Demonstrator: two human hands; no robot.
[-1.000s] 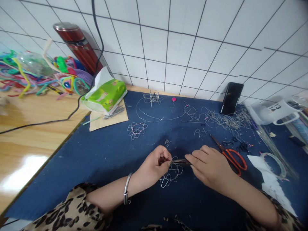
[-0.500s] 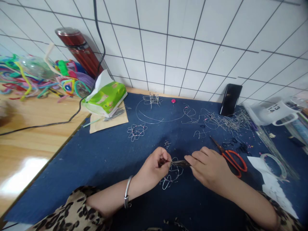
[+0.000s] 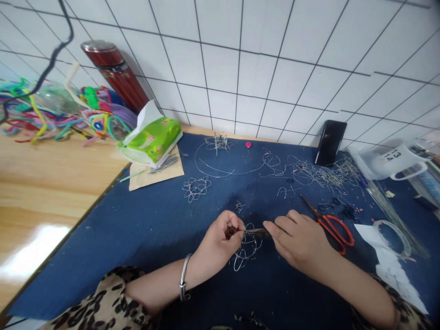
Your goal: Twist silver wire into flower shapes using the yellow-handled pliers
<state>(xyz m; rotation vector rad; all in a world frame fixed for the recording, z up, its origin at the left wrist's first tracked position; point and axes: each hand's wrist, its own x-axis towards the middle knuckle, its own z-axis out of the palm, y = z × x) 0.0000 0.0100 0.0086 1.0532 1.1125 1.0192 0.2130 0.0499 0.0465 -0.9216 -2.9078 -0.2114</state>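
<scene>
Near the middle of the blue mat (image 3: 144, 229), my left hand (image 3: 223, 236) pinches a looped wire piece (image 3: 245, 256) of thin silvery wire with small pink beads. My right hand (image 3: 299, 236) is wrapped round a pair of pliers (image 3: 256, 232); their dark narrow jaws point left and meet the wire at my left fingertips. The handles are mostly hidden in the palm. Just beyond my hands lies a small wire knot (image 3: 239, 206). Further left rests a flower-shaped wire ring (image 3: 196, 189) with beads.
Orange-handled scissors (image 3: 335, 229) lie right of my right hand. Behind are a wire tangle (image 3: 319, 174), a leaning phone (image 3: 330, 143) and a white cup (image 3: 395, 160). At left stand a tissue pack (image 3: 151, 140), a red flask (image 3: 118, 75) and colourful pipe cleaners (image 3: 37, 114). A black cable (image 3: 57, 50) hangs there.
The black cable has swung to the left. My hands, the pliers and the wire piece stay nearly where they were.
</scene>
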